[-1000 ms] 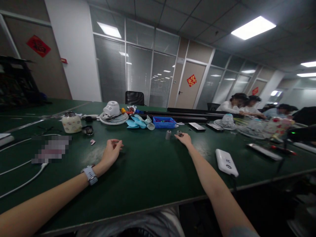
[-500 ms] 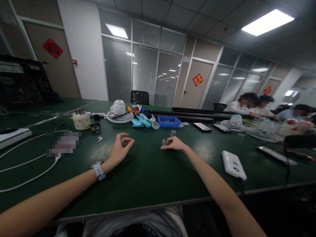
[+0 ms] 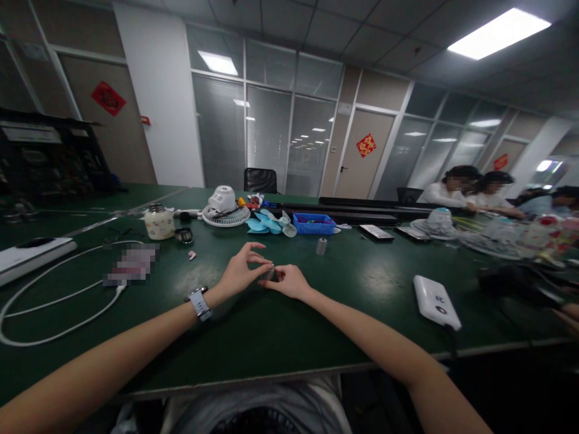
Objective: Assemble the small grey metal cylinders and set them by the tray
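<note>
A small grey metal cylinder (image 3: 268,275), motor-like in shape, is held low over the green table between my two hands. My right hand (image 3: 289,281) grips its side between thumb and fingers. From the left, my left hand (image 3: 242,269) pinches at its top with thumb and forefinger, the other fingers curved above. Fingers hide much of the cylinder. A second metal cylinder (image 3: 321,246) of similar look stands upright on the table, beyond my right hand and touched by neither hand.
Behind my hands lie blue fan blades (image 3: 265,223), a blue basket (image 3: 312,223) and a white fan part (image 3: 224,208). A patterned jar (image 3: 159,223) and cabled phone (image 3: 133,263) are left; a white power bank (image 3: 436,301) is right. People (image 3: 452,190) sit far right.
My right hand has moved left and nearer with the metal cylinder, away from the second one. My left hand has come right to meet it, and its fingers now touch the cylinder.
</note>
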{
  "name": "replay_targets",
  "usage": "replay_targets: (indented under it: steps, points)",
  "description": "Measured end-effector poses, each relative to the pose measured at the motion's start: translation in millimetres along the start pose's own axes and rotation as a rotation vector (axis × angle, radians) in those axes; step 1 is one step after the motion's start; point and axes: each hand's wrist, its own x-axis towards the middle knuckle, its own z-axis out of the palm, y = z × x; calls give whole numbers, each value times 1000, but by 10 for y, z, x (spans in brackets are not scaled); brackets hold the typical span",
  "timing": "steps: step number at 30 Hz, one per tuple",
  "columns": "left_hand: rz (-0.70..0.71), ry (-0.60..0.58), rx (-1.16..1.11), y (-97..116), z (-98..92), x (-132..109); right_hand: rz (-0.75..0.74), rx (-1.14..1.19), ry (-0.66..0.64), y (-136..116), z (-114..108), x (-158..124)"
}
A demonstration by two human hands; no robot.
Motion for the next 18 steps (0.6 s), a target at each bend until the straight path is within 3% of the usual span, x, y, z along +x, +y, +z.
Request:
replay_targets:
  steps: [3, 8, 10, 14, 18]
  points:
    - [23, 49, -6, 18, -31, 71, 8, -19, -4, -21, -1, -6]
    - [-6, 125, -41, -103, -273, 63, 0, -31, 3, -56, -20, -27]
    - [-66, 48, -29, -224, -347, 18, -26, -24, -11, -53, -31, -32]
    - [-180, -232, -66, -457, -322, -70, -48, -35, -13, -37, -19, -24]
    - [-164, -300, -44, -527, -240, -93, -41, -29, -36, -59, -53, -29]
